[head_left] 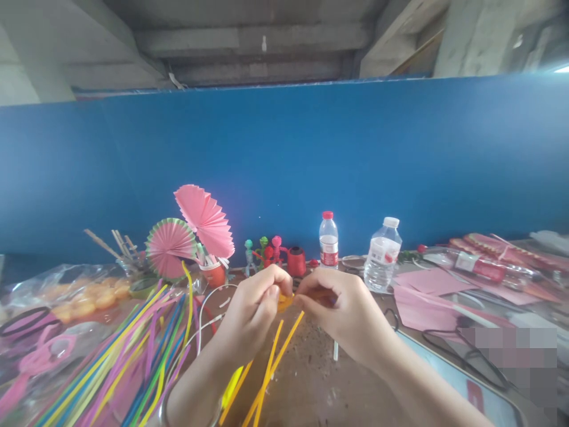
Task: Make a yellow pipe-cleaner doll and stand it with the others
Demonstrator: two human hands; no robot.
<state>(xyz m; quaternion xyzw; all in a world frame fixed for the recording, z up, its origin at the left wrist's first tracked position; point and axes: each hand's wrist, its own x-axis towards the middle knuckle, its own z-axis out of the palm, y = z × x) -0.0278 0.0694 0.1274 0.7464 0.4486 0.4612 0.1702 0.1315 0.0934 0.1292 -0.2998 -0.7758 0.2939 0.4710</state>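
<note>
My left hand (260, 302) and my right hand (340, 311) meet over the middle of the table, fingers pinched together. Between their fingertips is a small looped orange-yellow pipe cleaner (284, 303), partly hidden by the fingers. Just below the hands, several straight orange pipe cleaners (272, 366) lie crossed on the brown tabletop (311, 388). A bright yellow piece (232, 385) shows beside my left forearm. To the left spreads a big bundle of pipe cleaners (133, 356) in yellow, blue, green and purple.
Pink paper fans (204, 219) stand in a red cup (214, 274) at the back left. Behind my hands are small coloured figures (267, 252), a red pot (296, 261) and two bottles (329, 246). Pink paper (427, 305) and a tablet-like screen (462, 379) lie right. A blue partition (284, 154) closes the back.
</note>
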